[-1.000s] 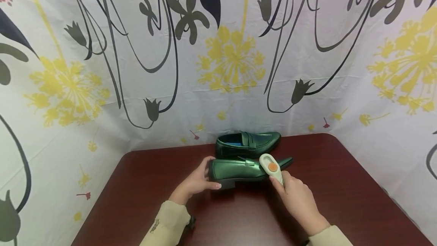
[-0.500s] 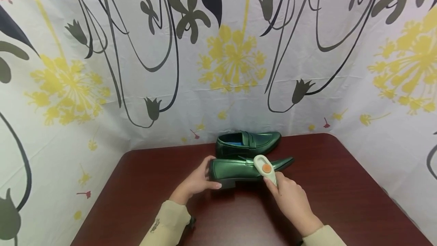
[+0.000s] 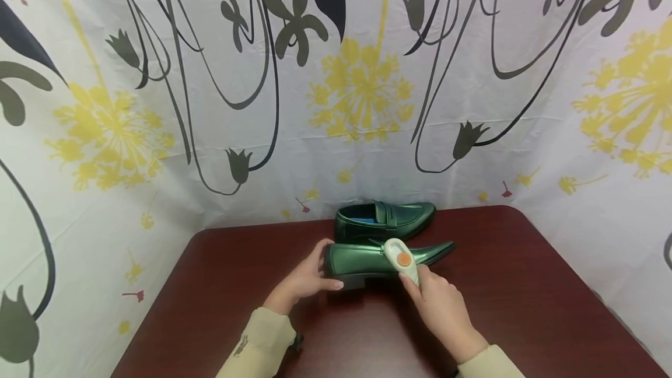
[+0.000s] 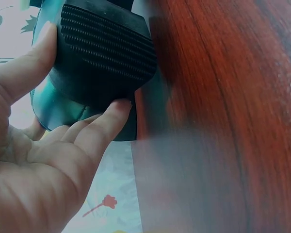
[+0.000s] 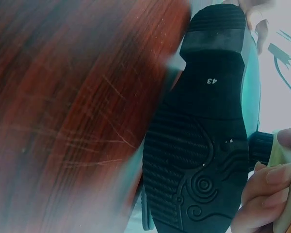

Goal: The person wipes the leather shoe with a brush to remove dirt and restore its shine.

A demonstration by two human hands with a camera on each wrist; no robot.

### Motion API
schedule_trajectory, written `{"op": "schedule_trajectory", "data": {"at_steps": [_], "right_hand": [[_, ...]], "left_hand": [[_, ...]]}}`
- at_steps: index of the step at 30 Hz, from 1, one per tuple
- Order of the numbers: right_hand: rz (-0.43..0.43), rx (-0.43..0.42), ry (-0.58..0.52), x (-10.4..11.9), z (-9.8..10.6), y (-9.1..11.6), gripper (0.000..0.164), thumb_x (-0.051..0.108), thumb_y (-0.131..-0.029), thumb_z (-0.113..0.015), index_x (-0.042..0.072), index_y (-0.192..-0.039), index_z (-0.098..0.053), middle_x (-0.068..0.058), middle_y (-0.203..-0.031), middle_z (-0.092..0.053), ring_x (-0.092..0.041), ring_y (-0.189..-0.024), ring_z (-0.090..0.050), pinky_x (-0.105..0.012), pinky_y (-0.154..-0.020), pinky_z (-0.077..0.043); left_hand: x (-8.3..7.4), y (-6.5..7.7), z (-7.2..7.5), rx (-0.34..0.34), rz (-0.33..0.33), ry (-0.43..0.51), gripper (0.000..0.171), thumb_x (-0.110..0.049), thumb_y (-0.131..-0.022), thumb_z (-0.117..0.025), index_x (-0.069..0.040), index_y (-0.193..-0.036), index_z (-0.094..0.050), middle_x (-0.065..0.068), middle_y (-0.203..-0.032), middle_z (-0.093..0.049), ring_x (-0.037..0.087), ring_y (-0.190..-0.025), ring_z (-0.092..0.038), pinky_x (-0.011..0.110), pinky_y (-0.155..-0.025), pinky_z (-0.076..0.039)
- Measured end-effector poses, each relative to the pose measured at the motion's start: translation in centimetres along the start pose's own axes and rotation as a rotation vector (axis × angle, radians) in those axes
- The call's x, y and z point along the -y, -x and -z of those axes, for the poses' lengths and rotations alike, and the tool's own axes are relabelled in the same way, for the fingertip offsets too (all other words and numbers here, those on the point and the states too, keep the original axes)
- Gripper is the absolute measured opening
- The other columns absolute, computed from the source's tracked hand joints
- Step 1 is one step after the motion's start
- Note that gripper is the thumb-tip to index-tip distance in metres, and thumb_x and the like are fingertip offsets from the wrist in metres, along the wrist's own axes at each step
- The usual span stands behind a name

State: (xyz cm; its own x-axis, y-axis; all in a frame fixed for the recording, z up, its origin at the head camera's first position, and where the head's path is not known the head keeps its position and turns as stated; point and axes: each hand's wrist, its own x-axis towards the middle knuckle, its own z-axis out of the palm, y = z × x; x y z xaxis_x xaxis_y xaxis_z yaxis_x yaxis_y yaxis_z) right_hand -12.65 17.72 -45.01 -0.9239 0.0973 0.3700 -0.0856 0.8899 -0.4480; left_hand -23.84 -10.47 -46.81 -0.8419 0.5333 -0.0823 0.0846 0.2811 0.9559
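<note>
Over the red table [image 3: 236, 290], your left hand [image 3: 307, 277], thumb and fingers parted, grips the near shoe [image 3: 359, 259] by its heel [image 4: 104, 46], your right hand [image 3: 442, 311] curls its fingers round a brush [image 3: 394, 249] touching that shoe, and the far shoe [image 3: 412, 219] sits beyond your fingertips.

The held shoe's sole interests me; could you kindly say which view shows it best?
The right wrist view: it faces the sole, so tread and number 43 show, though the front is cut off. The left wrist view shows mainly the ridged heel; the head view, only a dark edge under the shoe.
</note>
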Motion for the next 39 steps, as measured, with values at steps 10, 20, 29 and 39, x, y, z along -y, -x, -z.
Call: {"op": "schedule_trajectory", "data": {"at_steps": [10,20,29,39], "right_hand": [[0.031,-0.026,0.01,1.0,-0.9,-0.3,0.029,0.033,-0.095,-0.07,0.007,-0.089,-0.059,-0.01,-0.069,-0.062,-0.029,-0.058,-0.061,-0.044,-0.046,-0.041],[0.042,-0.018,0.006,2.4,-2.2,-0.6,0.029,0.033,-0.094,-0.071,0.008,-0.088,-0.059,-0.008,-0.067,-0.061,-0.028,-0.057,-0.061,-0.044,-0.046,-0.042],[0.067,-0.026,0.024,3.8,-3.5,-0.8,0.033,0.035,-0.094,-0.072,0.007,-0.086,-0.058,-0.007,-0.064,-0.058,-0.027,-0.052,-0.058,-0.041,-0.044,-0.041],[0.083,0.017,0.024,5.6,-4.6,-1.3,0.034,0.037,-0.095,-0.07,0.005,-0.089,-0.06,-0.006,-0.065,-0.057,-0.023,-0.052,-0.057,-0.038,-0.045,-0.043]], "left_hand": [[0.2,-0.1,-0.1,-0.007,0.002,0.01,0.088,-0.004,-0.084,-0.081,-0.024,-0.148,-0.026,0.014,-0.147,-0.051,0.029,-0.128,-0.056,0.048,-0.107,-0.049],[0.2,-0.1,-0.3,-0.023,-0.005,0.004,0.091,-0.004,-0.083,-0.082,-0.02,-0.151,-0.024,0.014,-0.148,-0.049,0.03,-0.128,-0.055,0.05,-0.107,-0.049],[0.2,-0.1,-0.4,-0.02,-0.029,0.004,0.089,-0.002,-0.083,-0.081,-0.019,-0.15,-0.025,0.013,-0.148,-0.05,0.029,-0.129,-0.054,0.049,-0.107,-0.048],[0.5,0.0,-0.4,-0.028,-0.043,-0.014,0.089,-0.004,-0.083,-0.081,-0.018,-0.151,-0.026,0.011,-0.149,-0.049,0.028,-0.135,-0.05,0.052,-0.112,-0.043]]}}
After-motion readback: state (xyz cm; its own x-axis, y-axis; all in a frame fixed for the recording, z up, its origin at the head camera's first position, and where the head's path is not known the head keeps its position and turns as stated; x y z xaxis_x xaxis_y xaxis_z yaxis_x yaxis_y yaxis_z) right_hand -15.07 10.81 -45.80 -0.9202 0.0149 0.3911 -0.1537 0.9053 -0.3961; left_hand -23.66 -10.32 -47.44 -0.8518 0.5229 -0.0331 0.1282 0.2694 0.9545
